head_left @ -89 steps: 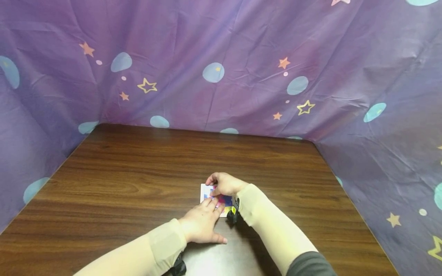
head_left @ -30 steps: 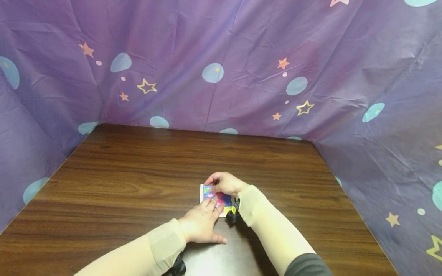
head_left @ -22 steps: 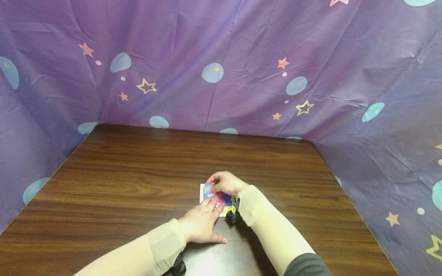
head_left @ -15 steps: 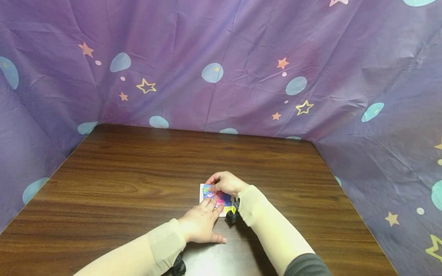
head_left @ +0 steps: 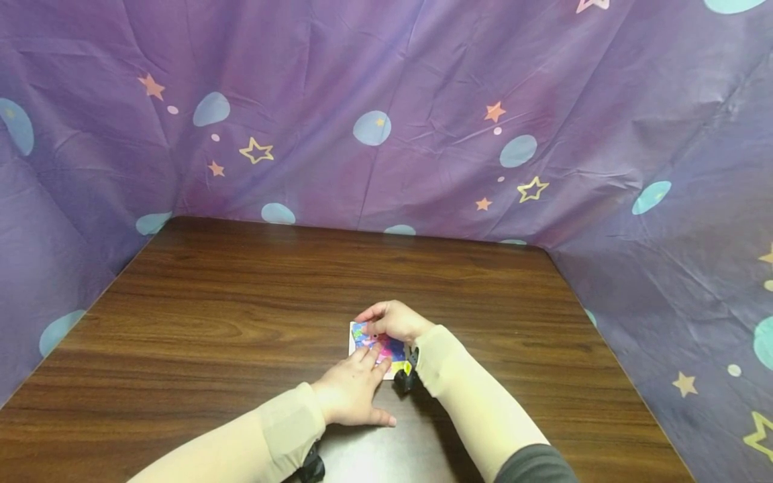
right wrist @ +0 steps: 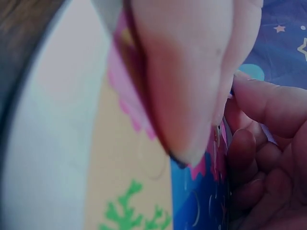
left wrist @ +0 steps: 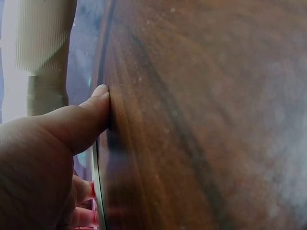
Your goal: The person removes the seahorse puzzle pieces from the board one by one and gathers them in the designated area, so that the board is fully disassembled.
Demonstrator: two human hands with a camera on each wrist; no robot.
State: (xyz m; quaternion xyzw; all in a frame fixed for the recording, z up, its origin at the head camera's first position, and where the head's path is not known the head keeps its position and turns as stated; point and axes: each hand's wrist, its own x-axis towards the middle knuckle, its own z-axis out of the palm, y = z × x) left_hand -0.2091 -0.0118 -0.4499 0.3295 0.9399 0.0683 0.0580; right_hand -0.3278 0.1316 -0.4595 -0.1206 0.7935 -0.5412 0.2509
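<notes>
A small jigsaw puzzle (head_left: pixel 395 350) with a white border lies flat on the brown table. Its picture shows blue, pink and yellow in the head view; cut lines and a green plant print appear in the right wrist view. My left hand (head_left: pixel 353 389) rests spread over its near left part, fingertips pressing the surface and thumb out on the table. Over the far edge, my right hand (head_left: pixel 398 322) bends its fingers and thumb around a blue-and-green puzzle piece (head_left: pixel 359 332) at the far left corner. Fingers partly hide that piece and much of the picture.
The wood-grain table (head_left: pixel 241 295) stretches out on all sides of the puzzle. Purple curtains (head_left: pixel 435 121) with stars and ovals enclose its back and sides. Black wrist devices (head_left: pixel 311 464) sit beneath the cream sleeves.
Three seconds ago the far left corner showed white and pale patches; the blue-and-green puzzle piece covers it now. It has since shifted slightly under my right fingers. My left hand stays still.
</notes>
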